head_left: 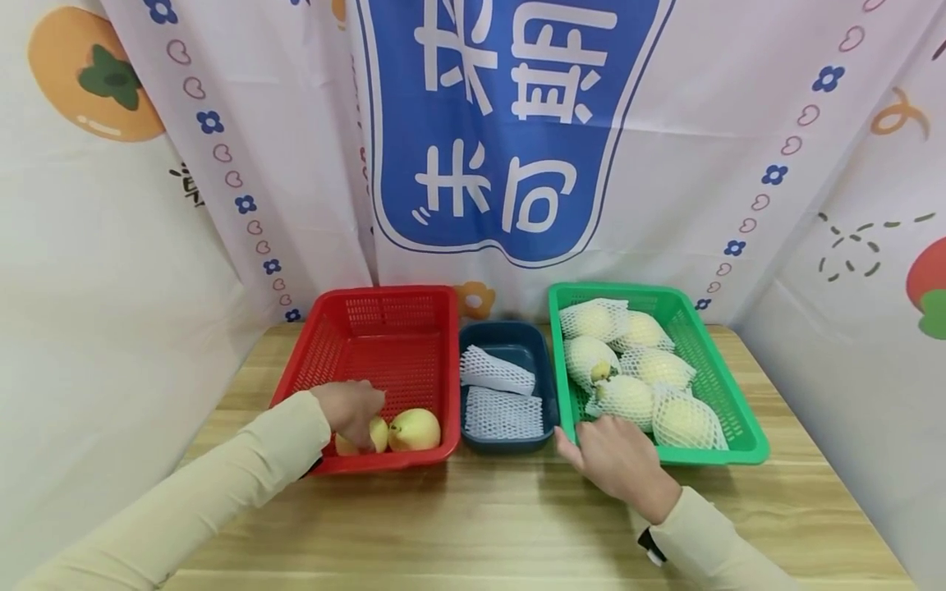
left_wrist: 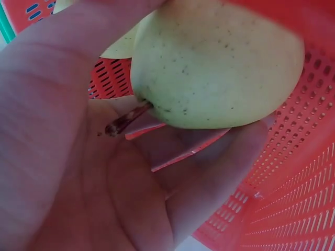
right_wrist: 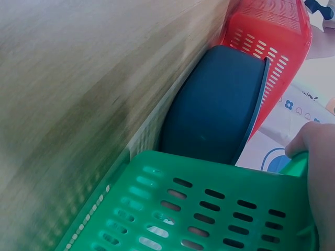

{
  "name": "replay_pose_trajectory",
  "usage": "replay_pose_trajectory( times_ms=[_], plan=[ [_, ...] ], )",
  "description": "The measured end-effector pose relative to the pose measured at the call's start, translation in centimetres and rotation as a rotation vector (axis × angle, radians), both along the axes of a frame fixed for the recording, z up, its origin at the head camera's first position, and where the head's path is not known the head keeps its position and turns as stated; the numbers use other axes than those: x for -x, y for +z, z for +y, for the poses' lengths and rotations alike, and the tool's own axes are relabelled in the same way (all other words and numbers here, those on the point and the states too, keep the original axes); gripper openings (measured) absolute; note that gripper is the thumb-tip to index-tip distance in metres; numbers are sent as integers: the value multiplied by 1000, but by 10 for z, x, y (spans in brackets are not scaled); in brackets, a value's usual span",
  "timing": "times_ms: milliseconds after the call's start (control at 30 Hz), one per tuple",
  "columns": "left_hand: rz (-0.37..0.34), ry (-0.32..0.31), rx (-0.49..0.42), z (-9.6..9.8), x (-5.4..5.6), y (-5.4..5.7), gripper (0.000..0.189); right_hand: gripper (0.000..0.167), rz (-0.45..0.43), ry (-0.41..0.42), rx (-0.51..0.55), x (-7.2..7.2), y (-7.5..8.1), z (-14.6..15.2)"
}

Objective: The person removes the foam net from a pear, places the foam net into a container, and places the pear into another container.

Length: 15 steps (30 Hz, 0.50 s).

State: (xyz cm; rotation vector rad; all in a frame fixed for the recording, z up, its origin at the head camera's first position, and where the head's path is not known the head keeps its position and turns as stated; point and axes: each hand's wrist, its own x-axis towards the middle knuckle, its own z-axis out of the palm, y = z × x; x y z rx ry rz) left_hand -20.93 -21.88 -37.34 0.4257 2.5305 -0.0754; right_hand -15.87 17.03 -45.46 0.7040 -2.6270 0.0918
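Note:
My left hand (head_left: 351,410) reaches into the front of the red basket (head_left: 449,353). Its fingers and thumb curl round a yellow pear (left_wrist: 214,73), whose dark stem points toward the palm. A second bare pear (head_left: 415,430) lies just to the right. At the front left corner of the green basket (head_left: 746,414), my right hand (head_left: 617,460) grips the rim with its fingers bent over the edge. Close to those fingers lie several pears (head_left: 626,400) in white foam nets. Part of the right hand is cut off in the right wrist view.
Between the baskets stands a dark blue tray (head_left: 508,328) holding two white foam nets (head_left: 504,413). All three containers sit on a wood-grain table (head_left: 473,525). A printed cloth (head_left: 680,164) hangs behind them, with white cloth at both sides.

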Motion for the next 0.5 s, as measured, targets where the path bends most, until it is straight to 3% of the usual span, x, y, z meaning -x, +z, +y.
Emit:
replay_pose_trajectory(
  times_ms=[167,300,500],
  plan=[
    [-22,19,1,-1,-2,9,48,57,17,5,-6,1,0,1],
    [-6,19,-23,-2,-4,24,56,58,21,5,-6,1,0,1],
    [146,-62,-123,0,-14,58,69,58,8,-2,-4,1,0,1]
  ],
)
